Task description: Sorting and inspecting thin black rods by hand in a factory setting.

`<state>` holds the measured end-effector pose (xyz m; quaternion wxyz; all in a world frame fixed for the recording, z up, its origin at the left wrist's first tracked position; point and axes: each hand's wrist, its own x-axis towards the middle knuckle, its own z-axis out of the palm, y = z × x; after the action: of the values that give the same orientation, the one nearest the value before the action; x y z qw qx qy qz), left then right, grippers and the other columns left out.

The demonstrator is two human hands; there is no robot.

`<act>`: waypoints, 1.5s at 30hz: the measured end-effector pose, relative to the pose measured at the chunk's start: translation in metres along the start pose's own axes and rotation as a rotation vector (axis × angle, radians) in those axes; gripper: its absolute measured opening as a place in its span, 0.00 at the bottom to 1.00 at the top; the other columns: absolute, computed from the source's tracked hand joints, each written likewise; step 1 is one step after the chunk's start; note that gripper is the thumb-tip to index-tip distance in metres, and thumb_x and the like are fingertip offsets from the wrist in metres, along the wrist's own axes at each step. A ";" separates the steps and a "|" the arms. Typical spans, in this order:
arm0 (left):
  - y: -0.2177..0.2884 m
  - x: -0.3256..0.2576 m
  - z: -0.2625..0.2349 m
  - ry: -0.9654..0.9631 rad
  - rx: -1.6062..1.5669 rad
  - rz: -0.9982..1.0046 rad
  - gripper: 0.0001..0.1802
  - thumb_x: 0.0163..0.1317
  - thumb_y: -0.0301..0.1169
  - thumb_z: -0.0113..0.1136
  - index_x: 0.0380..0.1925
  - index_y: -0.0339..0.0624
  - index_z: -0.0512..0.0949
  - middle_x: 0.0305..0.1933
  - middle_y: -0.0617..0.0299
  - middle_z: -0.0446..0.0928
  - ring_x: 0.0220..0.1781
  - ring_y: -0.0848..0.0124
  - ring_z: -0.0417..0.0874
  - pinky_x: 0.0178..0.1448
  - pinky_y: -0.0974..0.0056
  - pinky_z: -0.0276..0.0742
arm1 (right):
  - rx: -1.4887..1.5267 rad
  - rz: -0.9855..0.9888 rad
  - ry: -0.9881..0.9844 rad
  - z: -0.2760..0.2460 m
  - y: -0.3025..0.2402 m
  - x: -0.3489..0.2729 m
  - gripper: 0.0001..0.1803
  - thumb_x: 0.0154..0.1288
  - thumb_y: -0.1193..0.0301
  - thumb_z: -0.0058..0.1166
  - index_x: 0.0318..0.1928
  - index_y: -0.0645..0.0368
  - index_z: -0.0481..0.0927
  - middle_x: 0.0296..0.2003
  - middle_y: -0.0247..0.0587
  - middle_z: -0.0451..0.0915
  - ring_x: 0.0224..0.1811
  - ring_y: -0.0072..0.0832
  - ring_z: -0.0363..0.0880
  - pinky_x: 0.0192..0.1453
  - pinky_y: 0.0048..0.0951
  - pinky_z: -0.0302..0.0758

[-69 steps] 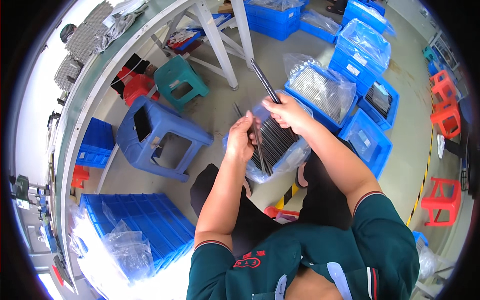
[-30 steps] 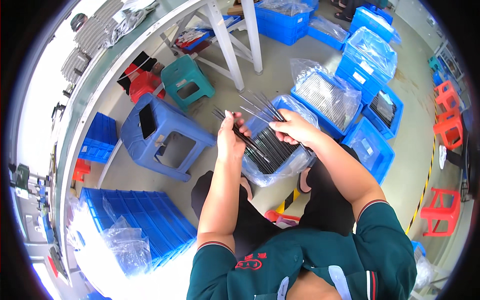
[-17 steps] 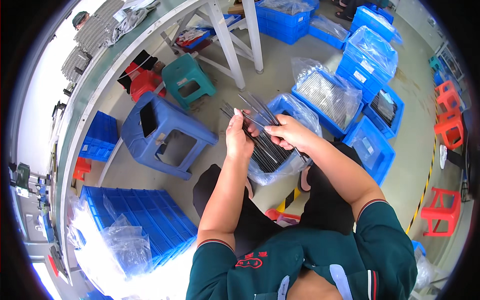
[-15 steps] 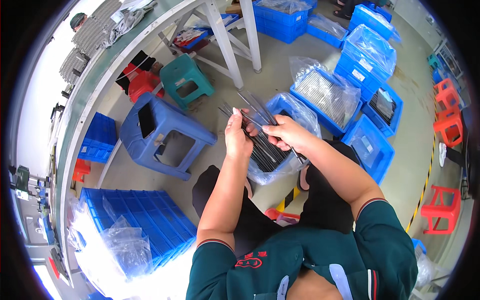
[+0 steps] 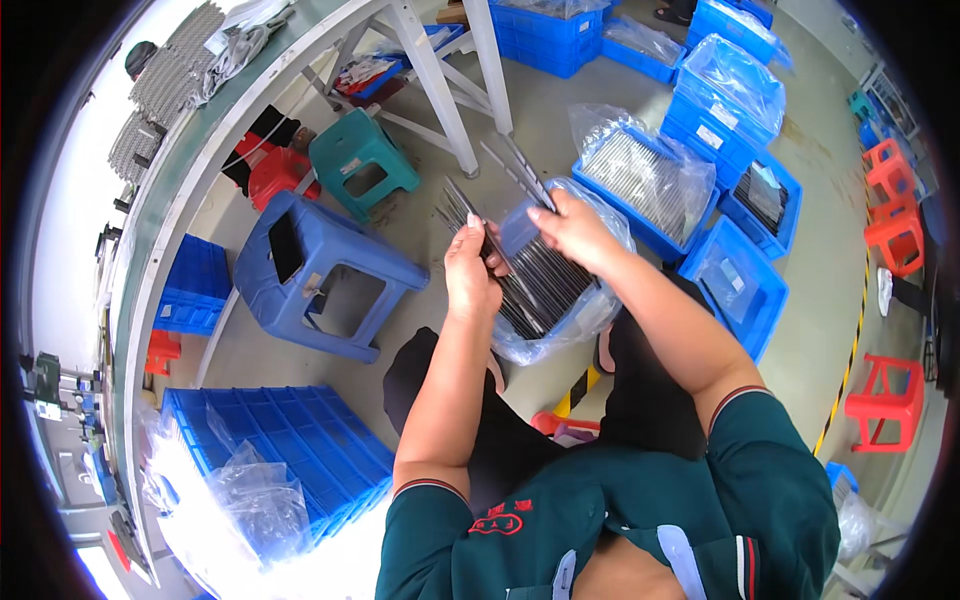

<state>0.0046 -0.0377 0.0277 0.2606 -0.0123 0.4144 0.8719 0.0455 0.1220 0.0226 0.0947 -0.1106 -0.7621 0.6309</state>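
The left hand point(image 5: 470, 275) is now closing its grip on a fan of thin dark rods point(image 5: 465, 212), held lower than a second ago, while the right hand point(image 5: 570, 232) is pinching a few rods over the plastic-lined blue bin point(image 5: 555, 290) on the lap, apparently still sorting.

clear plastic bag point(image 5: 560, 320) lining blue bin at frame centre, full of thin dark rods, touching both hands. second clear bag point(image 5: 640, 170) in blue crate, upper right of centre, holds pale rods. clear bag point(image 5: 740, 75) bulges over blue crate at upper right; small white label point(image 5: 712, 136) on that crate's side. white label point(image 5: 735, 283) inside blue crate, right of centre. crumpled clear bags point(image 5: 245, 490) on blue crate stack, lower left.
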 end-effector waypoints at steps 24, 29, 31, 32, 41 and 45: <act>-0.009 -0.012 -0.011 -0.415 -0.058 -0.456 0.18 0.63 0.45 0.52 0.31 0.38 0.74 0.41 0.50 0.75 0.45 0.52 0.78 0.51 0.43 0.75 | 0.335 0.306 -0.019 -0.014 -0.006 0.012 0.15 0.58 0.60 0.57 0.29 0.58 0.73 0.17 0.31 0.68 0.12 0.17 0.62 0.11 0.20 0.53; -0.011 -0.009 -0.017 -0.406 -0.071 -0.490 0.17 0.63 0.43 0.53 0.35 0.38 0.73 0.34 0.57 0.73 0.33 0.63 0.74 0.38 0.57 0.74 | 0.049 0.240 -0.163 0.015 -0.013 0.002 0.15 0.59 0.63 0.57 0.28 0.65 0.76 0.13 0.36 0.74 0.11 0.21 0.70 0.15 0.22 0.66; -0.010 -0.015 -0.010 -0.372 -0.096 -0.484 0.16 0.62 0.44 0.54 0.34 0.40 0.73 0.27 0.65 0.65 0.23 0.74 0.62 0.25 0.70 0.59 | -0.010 0.225 -0.161 0.018 -0.011 0.003 0.16 0.58 0.62 0.59 0.28 0.64 0.76 0.13 0.36 0.75 0.12 0.22 0.72 0.17 0.23 0.69; -0.010 -0.013 -0.011 -0.376 -0.095 -0.480 0.16 0.62 0.44 0.54 0.34 0.40 0.73 0.27 0.65 0.65 0.23 0.74 0.62 0.25 0.70 0.59 | -0.041 0.215 -0.168 0.017 -0.006 0.007 0.18 0.59 0.58 0.57 0.27 0.64 0.77 0.15 0.38 0.76 0.15 0.25 0.75 0.22 0.26 0.70; 0.025 0.004 -0.032 0.059 -0.117 -0.072 0.18 0.63 0.48 0.52 0.34 0.44 0.71 0.25 0.68 0.62 0.19 0.78 0.58 0.23 0.72 0.56 | 0.208 0.288 -0.339 0.003 -0.029 -0.019 0.10 0.67 0.66 0.45 0.39 0.60 0.70 0.18 0.37 0.74 0.11 0.14 0.62 0.14 0.16 0.58; 0.030 0.006 -0.031 0.118 -0.214 0.003 0.16 0.64 0.46 0.51 0.33 0.44 0.72 0.23 0.68 0.63 0.19 0.78 0.58 0.23 0.71 0.57 | 0.107 0.286 -0.412 0.007 -0.040 -0.033 0.08 0.67 0.67 0.46 0.40 0.59 0.67 0.19 0.36 0.74 0.11 0.15 0.63 0.14 0.17 0.57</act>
<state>-0.0205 -0.0726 0.0274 0.2316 -0.0909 0.3336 0.9093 0.0732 0.0988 0.0608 -0.1471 -0.0812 -0.7075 0.6864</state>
